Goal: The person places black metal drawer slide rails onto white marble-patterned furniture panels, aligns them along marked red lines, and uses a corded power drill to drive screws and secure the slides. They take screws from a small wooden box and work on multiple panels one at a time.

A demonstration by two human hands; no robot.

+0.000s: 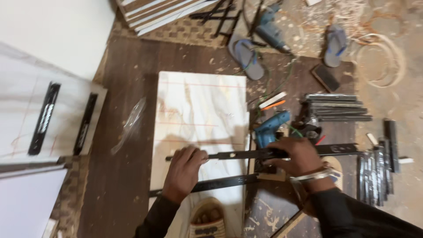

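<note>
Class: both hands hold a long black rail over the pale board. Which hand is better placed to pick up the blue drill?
Right hand: it grips the black rail beside the blue drill; the left hand is farther away.

Both hands hold a long black rail (264, 153) across a pale marbled board (200, 110): the left hand (184, 169) grips its left end, the right hand (296, 155) its middle. A second rail (220, 183) lies just below, and a blue drill (271, 127) sits beside the board.

floor (119, 176): dark wood planks | sawdust, shavings (379, 53) | white wall (57, 31) top left
</note>
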